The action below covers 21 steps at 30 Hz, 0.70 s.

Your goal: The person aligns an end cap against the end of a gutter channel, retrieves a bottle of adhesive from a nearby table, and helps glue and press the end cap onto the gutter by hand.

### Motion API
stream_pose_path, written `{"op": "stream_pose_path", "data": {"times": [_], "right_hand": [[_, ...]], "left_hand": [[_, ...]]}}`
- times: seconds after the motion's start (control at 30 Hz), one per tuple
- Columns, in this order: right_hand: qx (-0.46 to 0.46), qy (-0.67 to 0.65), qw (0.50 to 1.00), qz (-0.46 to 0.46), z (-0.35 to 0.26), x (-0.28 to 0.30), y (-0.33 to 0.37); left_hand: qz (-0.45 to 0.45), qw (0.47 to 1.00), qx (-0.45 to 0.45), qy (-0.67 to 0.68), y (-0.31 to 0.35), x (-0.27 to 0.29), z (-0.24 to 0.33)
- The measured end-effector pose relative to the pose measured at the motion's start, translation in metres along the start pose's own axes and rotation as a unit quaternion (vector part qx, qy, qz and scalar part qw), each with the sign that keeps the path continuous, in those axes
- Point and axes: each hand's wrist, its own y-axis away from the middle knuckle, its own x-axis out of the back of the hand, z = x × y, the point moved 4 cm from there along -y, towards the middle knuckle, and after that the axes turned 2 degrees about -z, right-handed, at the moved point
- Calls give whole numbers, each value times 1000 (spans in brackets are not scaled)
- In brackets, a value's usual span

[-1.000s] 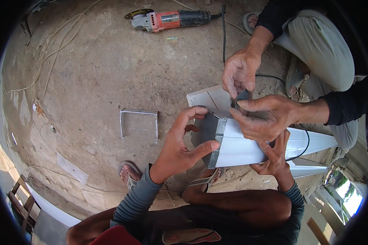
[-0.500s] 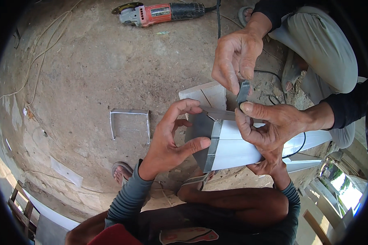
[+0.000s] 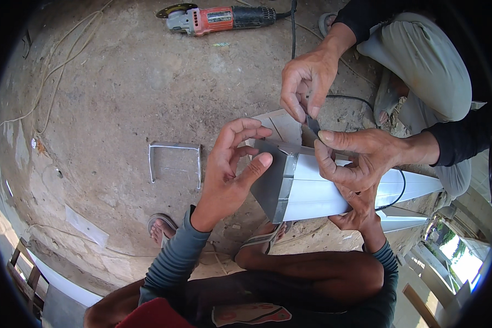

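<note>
A long white metal channel (image 3: 314, 191) lies slanting before me, a dark grey plate (image 3: 268, 172) closing its near-left end and a grey band running along that join. My left hand (image 3: 229, 172) is beside the grey end, fingers curved and apart, thumb over the plate; contact is unclear. Partly hidden under a co-worker's hand, my right hand (image 3: 361, 210) grips the channel's side. The co-worker's two hands (image 3: 311, 76) hold a small dark grey strip (image 3: 312, 124) between their fingertips, above the channel's upper edge.
An angle grinder (image 3: 221, 19) with a red and black body lies at the top, its cable running right. A thin U-shaped metal frame (image 3: 175, 146) rests on the ground left of my hand. Behind the channel is a pale flat slab (image 3: 281, 124). The co-worker's knee (image 3: 426, 60) is at right.
The co-worker's upper hand has moved slightly down and left, tilting the grey strip the other way. My left hand has risen a little, its thumb lifting; my right hand keeps its grip.
</note>
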Motion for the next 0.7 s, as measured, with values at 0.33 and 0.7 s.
{"op": "stream_pose_path", "data": {"times": [0.33, 0.7], "right_hand": [[-12, 17, 1000, -4, 1, 1, -1], [-32, -2, 999, -18, 0, -1, 2]], "left_hand": [[22, 998, -33, -43, 3, -9, 2], [34, 995, -58, -80, 11, -7, 4]]}}
